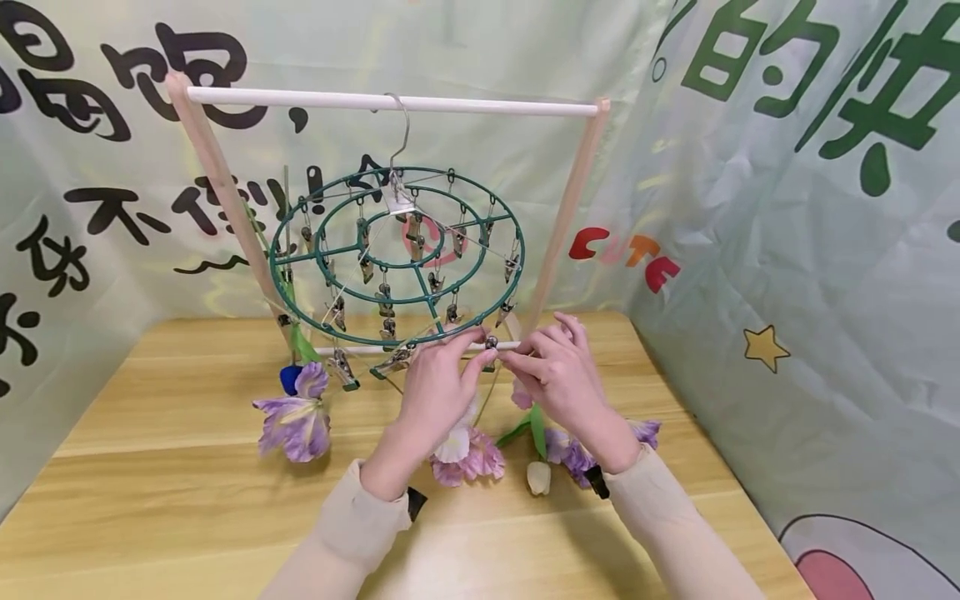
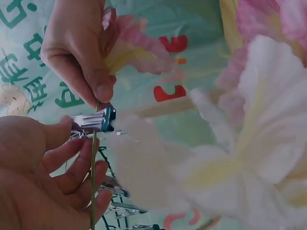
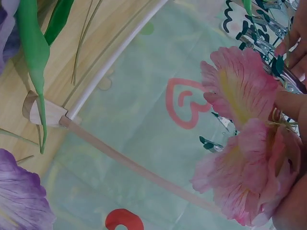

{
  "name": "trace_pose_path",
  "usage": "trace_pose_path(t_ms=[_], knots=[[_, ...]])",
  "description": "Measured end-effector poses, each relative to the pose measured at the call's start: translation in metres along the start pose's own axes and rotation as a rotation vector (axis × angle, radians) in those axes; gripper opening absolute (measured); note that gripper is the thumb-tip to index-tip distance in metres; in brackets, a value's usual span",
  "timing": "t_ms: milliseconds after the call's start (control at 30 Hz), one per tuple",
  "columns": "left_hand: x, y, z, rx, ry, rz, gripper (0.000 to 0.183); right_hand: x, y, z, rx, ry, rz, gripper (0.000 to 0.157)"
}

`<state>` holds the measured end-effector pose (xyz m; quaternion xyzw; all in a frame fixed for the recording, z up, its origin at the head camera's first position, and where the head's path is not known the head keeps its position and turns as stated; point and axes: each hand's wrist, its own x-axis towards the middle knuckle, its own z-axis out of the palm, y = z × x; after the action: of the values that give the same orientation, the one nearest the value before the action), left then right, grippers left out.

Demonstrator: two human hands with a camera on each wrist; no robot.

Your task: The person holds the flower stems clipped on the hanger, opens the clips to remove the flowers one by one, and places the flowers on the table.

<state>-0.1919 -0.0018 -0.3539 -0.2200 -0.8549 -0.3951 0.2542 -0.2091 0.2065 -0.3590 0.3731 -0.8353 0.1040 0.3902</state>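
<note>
A round green clip hanger (image 1: 296, 257) with several small metal clips hangs by its hook from a rack. At its front edge my left hand (image 1: 437, 387) pinches one metal clip (image 2: 93, 120) between thumb and fingers. Close beside it, my right hand (image 1: 558, 379) pinches the thin green stem (image 2: 93, 167) of a pink flower (image 3: 240, 91). The stem runs down across the clip; whether the clip bites on it I cannot tell. In the head view that flower is mostly hidden by my right hand. A white flower (image 2: 254, 124) is near my left wrist.
The rack has wooden posts (image 1: 217, 175) and a white top rail (image 1: 300, 98). A purple flower (image 1: 295, 425) is below the hanger's left side. Pink petals (image 1: 480, 458), a white tulip (image 1: 538, 478) and more purple petals (image 1: 573, 457) are around my forearms, above the wooden table (image 1: 150, 500).
</note>
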Motion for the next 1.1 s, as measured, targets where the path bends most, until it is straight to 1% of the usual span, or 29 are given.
trace_pose_path(t_ms=[100, 167, 233, 367, 467, 633, 800, 967, 1100], knots=[[0.003, -0.003, 0.0, -0.052, -0.039, -0.046, 0.03, 0.001, 0.0, 0.0, -0.012, 0.0, -0.008, 0.022], [0.004, -0.005, 0.0, -0.077, -0.058, -0.061, 0.027, 0.001, 0.0, 0.001, -0.012, -0.001, -0.01, 0.021], [0.006, -0.006, 0.0, -0.086, -0.071, -0.06, 0.023, 0.001, -0.001, 0.002, -0.012, -0.008, -0.007, 0.021], [0.008, -0.009, 0.001, -0.082, -0.073, -0.02, 0.016, 0.002, -0.002, 0.002, -0.006, -0.022, -0.001, 0.02], [0.009, -0.011, 0.002, -0.074, -0.057, 0.013, 0.016, 0.003, -0.003, 0.002, 0.005, -0.024, -0.004, 0.02], [0.011, -0.015, 0.005, -0.096, -0.014, 0.05, 0.016, 0.006, -0.005, 0.003, 0.018, -0.018, -0.018, 0.018], [0.012, -0.018, 0.006, -0.128, 0.027, 0.068, 0.013, 0.006, -0.007, 0.005, 0.021, -0.029, -0.009, 0.014], [0.014, -0.021, 0.003, -0.126, 0.06, 0.069, 0.013, -0.004, -0.003, 0.004, 0.058, -0.069, 0.031, 0.008], [0.014, -0.022, -0.002, -0.134, 0.058, 0.054, 0.018, -0.018, 0.005, -0.004, 0.109, -0.111, 0.114, 0.012]])
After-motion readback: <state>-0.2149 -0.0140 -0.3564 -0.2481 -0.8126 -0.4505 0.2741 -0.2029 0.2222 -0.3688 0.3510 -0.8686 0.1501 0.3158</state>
